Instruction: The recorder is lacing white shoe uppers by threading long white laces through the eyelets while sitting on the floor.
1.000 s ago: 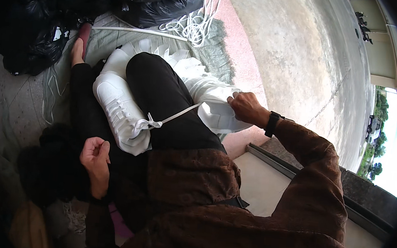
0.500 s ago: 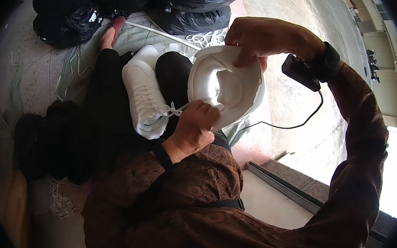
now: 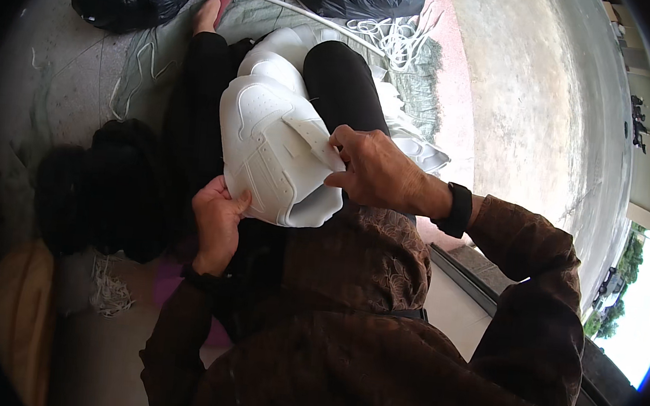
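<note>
Here, white shoe upper [image 3: 260,147] lies toe-away between your left hand [image 3: 217,221], pinching side edge, and right hand [image 3: 382,171] (nearer opening [image 3: 315,205]), pinching eyelet flap [image 3: 309,137].

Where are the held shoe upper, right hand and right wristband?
Held shoe upper [image 3: 262,153]: head view, side panel.
Right hand [image 3: 380,169]: head view, back of hand.
Right wristband [image 3: 459,210]: head view, outer face.

white shoe upper [image 3: 270,163]: stitched-looking panels, small eyelet holes along a raised flap. toe end far, open collar near, slanting over black trousers [image 3: 343,88].
</note>
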